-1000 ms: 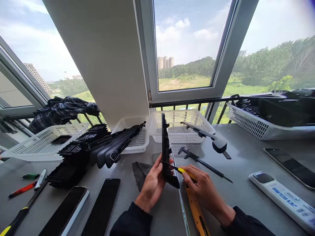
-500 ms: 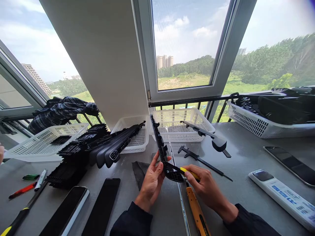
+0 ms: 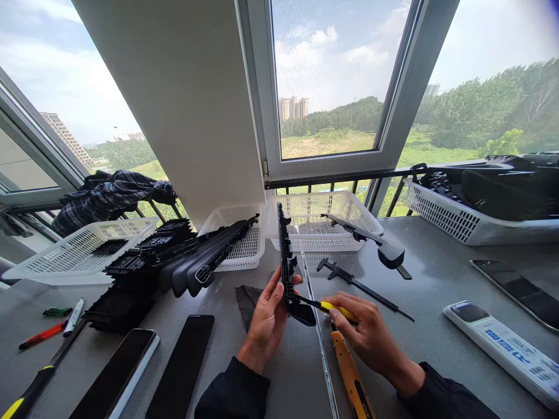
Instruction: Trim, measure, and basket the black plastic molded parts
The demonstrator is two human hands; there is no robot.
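Note:
My left hand (image 3: pixel 267 317) grips a long black plastic trim piece (image 3: pixel 286 256) near its wide lower end, holding it upright and slightly tilted. Ribs and clips line its edge. In my right hand (image 3: pixel 364 326) is a yellow-handled knife (image 3: pixel 336 308) with a slim dark blade. The blade points left and meets the trim piece just above its rounded end; the exact contact is hidden. Below my right hand lies an orange-yellow tool (image 3: pixel 351 372), beside a narrow metal strip (image 3: pixel 321 343). A dark cloth (image 3: pixel 247 302) is left of my left hand.
Black calipers (image 3: pixel 358 285) lie beyond my right hand. Another trim piece (image 3: pixel 388 253) leans on a white basket (image 3: pixel 301 241). Stacked black parts (image 3: pixel 187 267) are at left, near phones (image 3: pixel 181 361) and markers (image 3: pixel 73 317). A filled basket (image 3: pixel 458 221) and a white box-like device (image 3: pixel 502 349) stand right.
My left hand has turned the trim piece more upright, its top shifting right and its lower end left. The knife blade now looks thinner, and its handle has moved slightly.

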